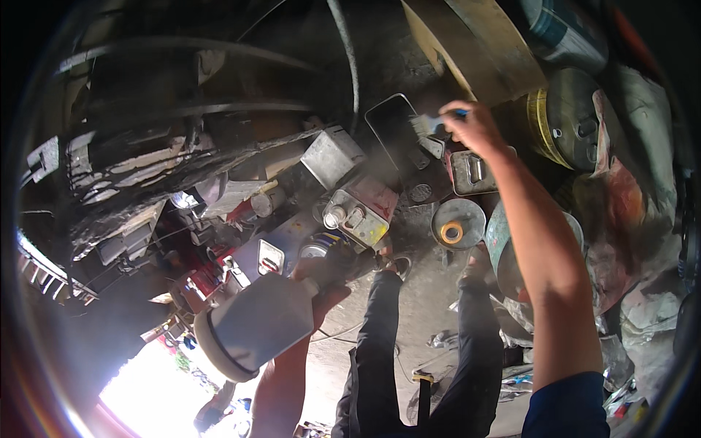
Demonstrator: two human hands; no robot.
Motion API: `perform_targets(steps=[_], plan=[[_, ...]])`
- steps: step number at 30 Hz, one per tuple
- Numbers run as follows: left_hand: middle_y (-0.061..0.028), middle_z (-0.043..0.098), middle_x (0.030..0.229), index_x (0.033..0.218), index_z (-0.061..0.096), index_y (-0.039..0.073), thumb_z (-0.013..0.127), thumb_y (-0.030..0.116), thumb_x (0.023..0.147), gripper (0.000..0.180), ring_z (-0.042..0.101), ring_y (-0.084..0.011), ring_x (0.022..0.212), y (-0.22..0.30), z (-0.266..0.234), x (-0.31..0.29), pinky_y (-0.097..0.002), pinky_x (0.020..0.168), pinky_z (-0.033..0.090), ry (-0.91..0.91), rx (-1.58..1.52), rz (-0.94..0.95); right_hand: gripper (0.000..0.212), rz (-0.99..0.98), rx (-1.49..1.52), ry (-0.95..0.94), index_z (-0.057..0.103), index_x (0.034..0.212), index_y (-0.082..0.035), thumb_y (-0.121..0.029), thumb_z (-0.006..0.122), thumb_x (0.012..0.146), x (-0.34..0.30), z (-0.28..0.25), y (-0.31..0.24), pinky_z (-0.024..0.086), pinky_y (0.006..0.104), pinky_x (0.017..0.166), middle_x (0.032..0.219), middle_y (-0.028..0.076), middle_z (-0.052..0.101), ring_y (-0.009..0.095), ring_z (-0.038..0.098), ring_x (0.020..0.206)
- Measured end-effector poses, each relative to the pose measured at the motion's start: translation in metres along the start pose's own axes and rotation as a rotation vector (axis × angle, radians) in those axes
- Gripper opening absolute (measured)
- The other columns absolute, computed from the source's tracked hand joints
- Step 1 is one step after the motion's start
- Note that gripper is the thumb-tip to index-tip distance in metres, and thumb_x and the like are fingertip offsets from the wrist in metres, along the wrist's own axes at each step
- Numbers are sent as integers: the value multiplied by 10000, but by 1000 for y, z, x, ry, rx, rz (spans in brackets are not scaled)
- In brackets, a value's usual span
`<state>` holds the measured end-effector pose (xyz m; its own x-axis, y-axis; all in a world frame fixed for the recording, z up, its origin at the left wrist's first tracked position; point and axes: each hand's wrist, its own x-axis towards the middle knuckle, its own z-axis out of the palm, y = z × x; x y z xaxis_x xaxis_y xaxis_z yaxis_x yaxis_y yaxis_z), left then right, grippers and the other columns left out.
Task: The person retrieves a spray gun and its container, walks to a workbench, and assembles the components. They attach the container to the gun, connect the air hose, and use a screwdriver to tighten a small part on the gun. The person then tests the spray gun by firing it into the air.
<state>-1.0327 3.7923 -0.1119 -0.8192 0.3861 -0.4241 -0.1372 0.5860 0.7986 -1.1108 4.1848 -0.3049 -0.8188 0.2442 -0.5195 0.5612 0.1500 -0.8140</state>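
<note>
My left hand [325, 301], low and left of the middle, is closed around what looks like a paint spray gun [332, 269] with a large grey cup [255, 325]. The cup tilts toward the lower left, and its wide rim faces that way. Farther off on the right, my right hand [471, 128] is raised over the cans and grips a paintbrush [426, 125] by its blue handle. The bristles point left, above a dark rectangular can [398, 142]. Whether they touch it I cannot tell.
Below the brush stand a rectangular can with a handle [461, 175] and a round can [438, 212] with an orange ring [451, 233] on top. A paint-stained can [369, 219] and a silver box [332, 157] are left of these. A yellow-banded drum [577, 120] stands right.
</note>
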Motion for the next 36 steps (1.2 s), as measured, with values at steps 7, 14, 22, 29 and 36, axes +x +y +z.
perform_targets(steps=[7,14,22,29,36], plan=[[-98,693,936,1070,555,18,764,-49,743,394,678,-169,816,3,2,-21,-303,730,552,67,-133,-90,185,-385,-271,128,735,1055,-66,-170,682,911,-16,-41,-26,547,343,696,882,164,742,245,732,779],[-132,736,1066,1143,557,22,810,-7,798,429,725,-206,937,13,0,-28,-320,851,552,116,-444,-224,87,-645,-939,-451,660,858,-74,-151,672,817,-48,51,-37,575,450,705,842,114,662,316,689,764],[-118,736,1002,1137,566,23,815,45,810,412,711,-176,834,6,-1,-29,-314,765,552,146,-433,-334,82,-666,-847,-246,688,900,-94,-160,681,850,-52,51,-48,570,430,642,834,120,701,338,696,730],[-145,710,998,1124,541,-5,728,-81,781,398,671,-177,743,-6,2,10,-323,599,560,92,-395,-224,247,-115,454,-218,731,1137,-17,-42,694,894,-109,-1,-89,423,199,513,822,69,705,65,579,607],[-106,669,773,1016,635,-59,782,-16,746,310,635,-154,624,-13,-13,78,-274,545,512,-75,-460,-195,289,-37,464,-571,709,1144,36,-13,711,859,-98,-37,-102,423,218,505,814,120,696,101,581,599]])
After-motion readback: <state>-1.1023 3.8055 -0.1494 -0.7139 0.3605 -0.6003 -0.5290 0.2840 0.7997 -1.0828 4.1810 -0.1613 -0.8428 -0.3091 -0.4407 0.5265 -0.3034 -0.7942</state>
